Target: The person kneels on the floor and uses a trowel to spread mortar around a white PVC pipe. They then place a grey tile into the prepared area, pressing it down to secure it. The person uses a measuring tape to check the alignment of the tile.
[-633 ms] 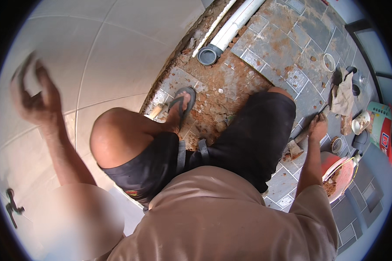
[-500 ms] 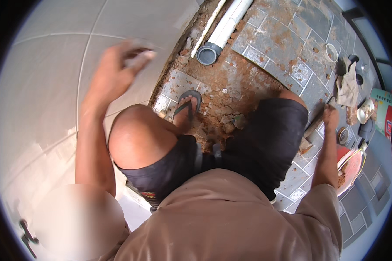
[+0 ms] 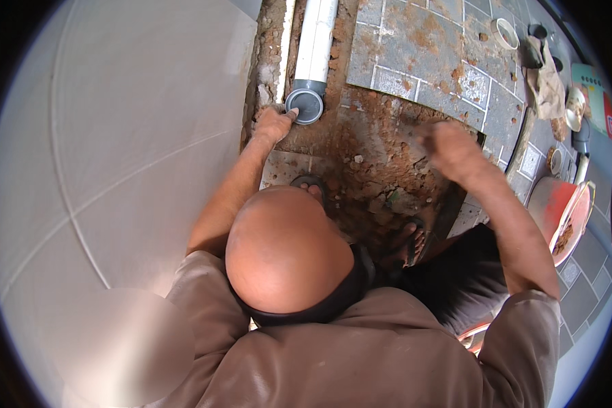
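Grey elbow (image 3: 304, 107), far centre, on near end of white pipe (image 3: 315, 42): probably light, stiff, smooth; best held by rim. Left hand (image 3: 275, 125): thumb at rim, finger closure unclear. Right hand (image 3: 455, 151): blurred over soil (image 3: 364, 166), cannot tell grip.

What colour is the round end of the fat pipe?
The round end is grey, on a white pipe; it shows best in the head view.

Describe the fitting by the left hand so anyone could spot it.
From the pale wall, look right to the thick white pipe. The grey fitting is on its near end, by the left hand; unlike the thin pipe alongside, it has a wide round mouth.
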Tool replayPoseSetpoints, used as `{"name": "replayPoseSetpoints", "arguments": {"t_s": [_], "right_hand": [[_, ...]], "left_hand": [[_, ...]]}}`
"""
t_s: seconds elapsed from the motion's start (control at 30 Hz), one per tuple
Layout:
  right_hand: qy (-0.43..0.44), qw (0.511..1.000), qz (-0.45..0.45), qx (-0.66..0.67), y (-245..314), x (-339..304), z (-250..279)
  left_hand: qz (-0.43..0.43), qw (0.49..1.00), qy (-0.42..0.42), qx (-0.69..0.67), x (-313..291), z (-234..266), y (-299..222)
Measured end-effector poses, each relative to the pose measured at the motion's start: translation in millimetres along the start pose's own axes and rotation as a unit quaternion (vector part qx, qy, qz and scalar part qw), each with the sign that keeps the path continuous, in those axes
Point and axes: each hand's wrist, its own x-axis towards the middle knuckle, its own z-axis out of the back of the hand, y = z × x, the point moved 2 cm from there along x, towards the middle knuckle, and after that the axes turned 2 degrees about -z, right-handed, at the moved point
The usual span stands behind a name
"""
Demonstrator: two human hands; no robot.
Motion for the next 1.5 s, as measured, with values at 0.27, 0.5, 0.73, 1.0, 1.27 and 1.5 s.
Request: {"name": "replayPoseSetpoints", "arguments": {"t_s": [0.27, 0.5, 0.73, 1.0, 1.27, 1.5], "right_hand": [[-0.106, 0.984, 0.13, -0.064, 83.0, 91.9, -131.1], [-0.119, 0.958, 0.152, -0.214, 126.8, 144.1, -169.4], [-0.056, 0.963, 0.117, -0.235, 141.7, 162.9, -171.4], [-0.033, 0.97, 0.147, -0.192, 138.1, 169.7, -171.5], [-0.277, 0.932, 0.117, -0.204, 105.3, 168.7, -152.1], [-0.058, 0.951, 0.122, -0.278, 105.8, 174.8, -123.9]], "left_hand": [[0.012, 0.992, 0.008, -0.127, 19.6, -14.7, 8.8], [0.003, 0.977, 0.011, -0.215, 13.8, -11.2, 10.6], [0.016, 0.955, 0.022, -0.296, 5.9, -8.3, 4.4], [0.036, 0.941, 0.026, -0.336, -2.5, -5.2, 0.8], [0.035, 0.928, 0.026, -0.369, -3.3, -3.3, 8.3], [0.038, 0.925, 0.039, -0.377, -1.0, -3.9, 4.6]]}}
